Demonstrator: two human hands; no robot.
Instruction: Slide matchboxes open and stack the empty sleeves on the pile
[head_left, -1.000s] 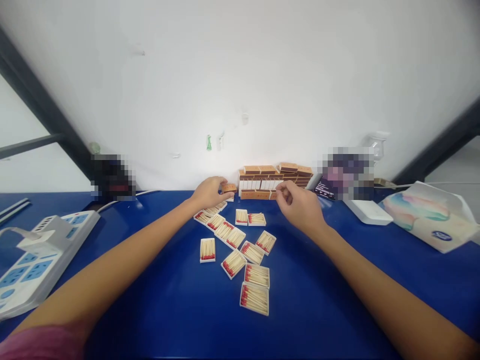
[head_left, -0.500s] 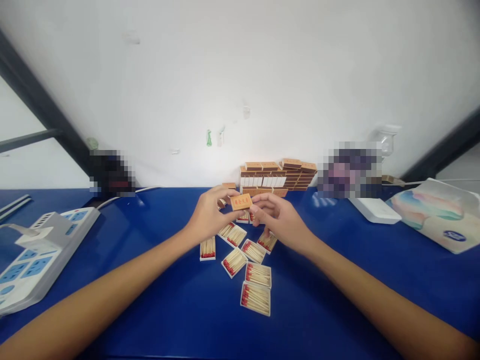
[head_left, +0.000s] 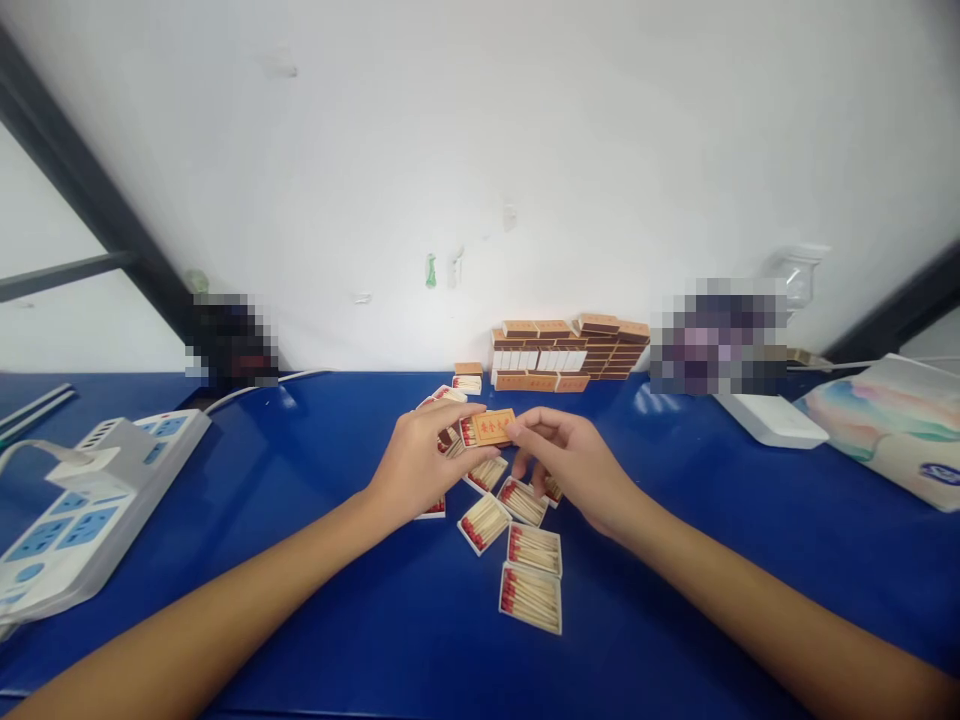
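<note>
Both my hands hold one orange matchbox [head_left: 491, 428] just above the blue table [head_left: 315, 600]. My left hand [head_left: 420, 462] pinches its left end, where the inner tray with red match heads sticks out a little. My right hand [head_left: 574, 465] pinches its right end. Under and in front of my hands lie several open trays of red-tipped matches [head_left: 531, 598]. A stack of orange matchboxes [head_left: 566, 353] stands against the white wall, with one more matchbox [head_left: 468, 377] beside it.
A white and blue power strip [head_left: 71, 515] lies at the left. At the right sit a flat white box [head_left: 772, 420] and a tissue pack [head_left: 889, 425]. A white cable [head_left: 255, 388] runs along the wall.
My left hand took a matchbox from near the stack and brought it toward me. My right hand came in to grip its other end, and the tray now pokes out on the left.
</note>
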